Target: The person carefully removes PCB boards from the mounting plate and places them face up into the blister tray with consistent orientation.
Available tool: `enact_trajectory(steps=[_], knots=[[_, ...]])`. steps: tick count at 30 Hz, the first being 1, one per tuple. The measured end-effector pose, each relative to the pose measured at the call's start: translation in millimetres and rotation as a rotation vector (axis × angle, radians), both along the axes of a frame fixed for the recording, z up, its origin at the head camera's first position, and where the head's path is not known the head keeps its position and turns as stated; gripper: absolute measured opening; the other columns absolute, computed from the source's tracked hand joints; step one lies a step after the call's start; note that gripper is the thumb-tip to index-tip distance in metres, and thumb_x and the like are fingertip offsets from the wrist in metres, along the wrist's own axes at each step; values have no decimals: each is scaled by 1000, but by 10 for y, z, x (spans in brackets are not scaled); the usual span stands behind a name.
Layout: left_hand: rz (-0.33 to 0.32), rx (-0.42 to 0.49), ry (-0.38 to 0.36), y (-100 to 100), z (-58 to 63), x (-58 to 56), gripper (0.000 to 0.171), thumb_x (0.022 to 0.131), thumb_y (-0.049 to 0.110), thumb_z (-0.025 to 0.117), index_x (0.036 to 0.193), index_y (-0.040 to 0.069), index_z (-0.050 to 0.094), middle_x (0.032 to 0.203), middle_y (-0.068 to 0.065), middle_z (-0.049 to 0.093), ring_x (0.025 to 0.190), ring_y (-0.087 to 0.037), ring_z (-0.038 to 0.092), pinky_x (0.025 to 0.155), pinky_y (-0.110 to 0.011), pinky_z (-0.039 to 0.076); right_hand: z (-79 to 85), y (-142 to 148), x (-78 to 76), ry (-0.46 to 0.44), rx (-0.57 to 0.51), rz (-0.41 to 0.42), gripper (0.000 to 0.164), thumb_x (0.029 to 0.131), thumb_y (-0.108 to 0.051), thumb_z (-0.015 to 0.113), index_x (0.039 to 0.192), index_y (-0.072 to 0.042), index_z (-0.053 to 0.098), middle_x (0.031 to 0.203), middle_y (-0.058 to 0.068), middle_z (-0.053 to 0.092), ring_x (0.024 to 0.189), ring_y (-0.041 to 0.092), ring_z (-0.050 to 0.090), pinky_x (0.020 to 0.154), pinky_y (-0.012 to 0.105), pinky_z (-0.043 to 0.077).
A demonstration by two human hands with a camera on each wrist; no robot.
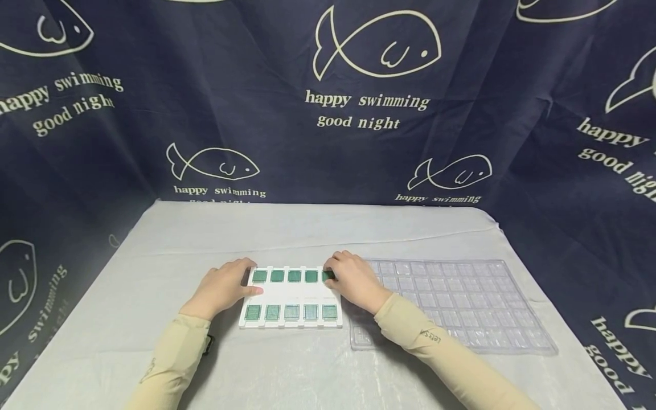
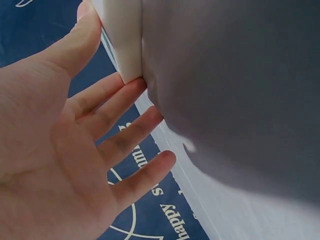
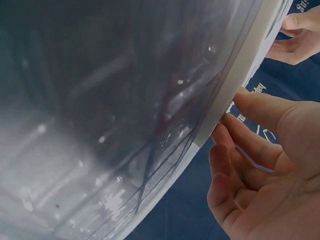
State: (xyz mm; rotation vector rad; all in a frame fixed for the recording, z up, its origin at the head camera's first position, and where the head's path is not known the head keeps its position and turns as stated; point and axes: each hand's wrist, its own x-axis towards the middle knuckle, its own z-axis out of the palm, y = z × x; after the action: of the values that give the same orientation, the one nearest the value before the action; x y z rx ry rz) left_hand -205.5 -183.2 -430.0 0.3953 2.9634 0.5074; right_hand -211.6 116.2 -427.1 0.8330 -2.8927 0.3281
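A white tray (image 1: 297,294) lies on the table with two rows of small green square circuit boards (image 1: 291,312) set in its recesses. At its left side my left hand (image 1: 221,286) grips the edge, thumb on the top face and fingers at the far left corner. The left wrist view shows the tray's white side wall (image 2: 125,40) between thumb and index finger, other fingers spread. My right hand (image 1: 357,280) is over the far right corner, thumb and fingertips pinching the end green circuit board (image 1: 327,276) of the far row, partly hidden by the hand.
A clear plastic tray (image 1: 461,302) with many rectangular compartments lies right of the white tray, under the right forearm. A white cloth covers the table (image 1: 287,228). Dark blue curtain (image 1: 333,165) with fish prints hangs behind and at both sides.
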Motion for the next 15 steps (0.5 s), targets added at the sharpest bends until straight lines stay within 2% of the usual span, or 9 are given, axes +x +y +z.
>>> enact_trajectory(steps=[5, 15], knots=[[6, -4, 6, 4, 8, 1, 62, 85, 40, 80, 133, 6, 60, 132, -16, 68, 120, -40, 64, 96, -59, 48, -12, -7, -1, -3, -8, -1, 24, 88, -20, 80, 106, -6, 73, 102, 6, 72, 95, 22, 65, 85, 38, 56], [47, 10, -14, 19, 20, 28, 58, 83, 40, 82, 127, 7, 62, 124, -13, 71, 113, -35, 67, 89, -53, 48, -10, -13, -1, 11, 18, 0, 26, 87, -22, 81, 107, -6, 74, 104, 6, 73, 97, 22, 66, 82, 36, 52]])
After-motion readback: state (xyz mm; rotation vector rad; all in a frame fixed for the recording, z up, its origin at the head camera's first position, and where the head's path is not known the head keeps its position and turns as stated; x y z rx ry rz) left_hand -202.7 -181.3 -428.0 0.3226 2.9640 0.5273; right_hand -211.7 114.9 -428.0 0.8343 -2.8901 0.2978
